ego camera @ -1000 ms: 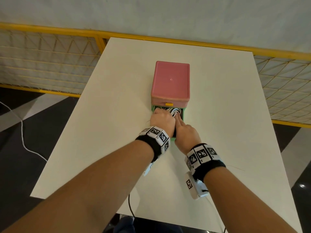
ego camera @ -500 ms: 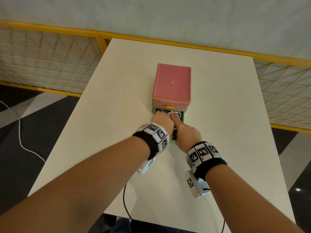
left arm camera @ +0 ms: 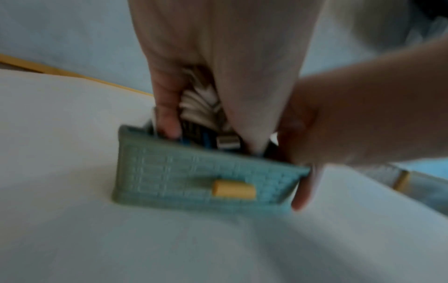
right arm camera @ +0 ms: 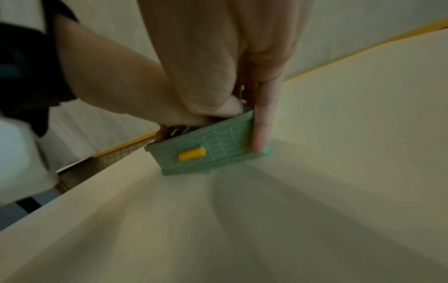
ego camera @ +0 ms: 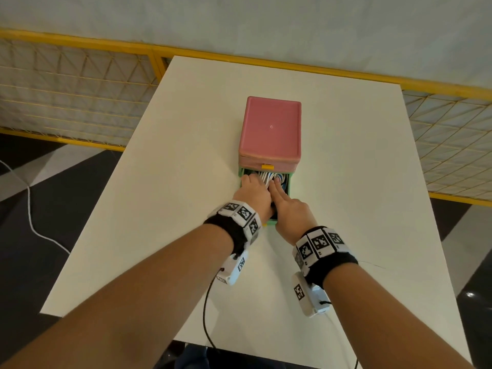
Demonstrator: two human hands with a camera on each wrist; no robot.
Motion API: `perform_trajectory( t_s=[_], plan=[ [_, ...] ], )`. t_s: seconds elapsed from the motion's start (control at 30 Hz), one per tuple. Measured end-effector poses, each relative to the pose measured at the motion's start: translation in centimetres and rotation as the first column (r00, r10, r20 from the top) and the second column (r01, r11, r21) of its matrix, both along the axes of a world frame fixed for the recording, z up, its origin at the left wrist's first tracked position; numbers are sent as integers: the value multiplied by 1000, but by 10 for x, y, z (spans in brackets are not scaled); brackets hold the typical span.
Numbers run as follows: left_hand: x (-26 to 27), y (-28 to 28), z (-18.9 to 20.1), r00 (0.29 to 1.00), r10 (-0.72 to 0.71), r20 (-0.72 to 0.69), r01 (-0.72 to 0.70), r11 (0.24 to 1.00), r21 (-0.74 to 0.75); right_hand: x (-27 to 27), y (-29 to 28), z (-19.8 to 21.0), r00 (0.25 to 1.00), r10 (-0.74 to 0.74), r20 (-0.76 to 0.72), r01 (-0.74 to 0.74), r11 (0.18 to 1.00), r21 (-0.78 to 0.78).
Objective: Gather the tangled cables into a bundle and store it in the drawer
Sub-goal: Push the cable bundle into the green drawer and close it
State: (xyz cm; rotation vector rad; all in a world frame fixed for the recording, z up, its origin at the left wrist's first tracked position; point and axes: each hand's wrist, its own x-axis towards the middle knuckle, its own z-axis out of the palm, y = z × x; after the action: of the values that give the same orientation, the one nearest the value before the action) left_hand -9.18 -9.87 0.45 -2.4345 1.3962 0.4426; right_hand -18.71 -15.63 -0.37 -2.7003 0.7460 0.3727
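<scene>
Your left hand (ego camera: 255,191) and right hand (ego camera: 288,209) sit side by side in the open green drawer (left arm camera: 201,176). Left fingers curl round the white cable bundle (ego camera: 269,176), holding it down inside. Right fingers lie straight on the cables, one finger along the drawer's outer right corner. Drawer sticks out of the pink box (ego camera: 271,129) on the white table (ego camera: 186,155). Yellow knob (right arm camera: 192,153) faces you.
</scene>
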Motion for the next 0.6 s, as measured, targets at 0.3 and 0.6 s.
perform_trajectory(
  t_s=[0.3,0.6],
  plan=[
    [-6,-7,-6,994,14,111,-14,1000,-5,-4,0,1,1000,-19,16,19,999,26],
    [40,26,35,889,23,-457,-155,955,-254,-12,8,2,998,42,-51,-49,989,-136]
  ],
)
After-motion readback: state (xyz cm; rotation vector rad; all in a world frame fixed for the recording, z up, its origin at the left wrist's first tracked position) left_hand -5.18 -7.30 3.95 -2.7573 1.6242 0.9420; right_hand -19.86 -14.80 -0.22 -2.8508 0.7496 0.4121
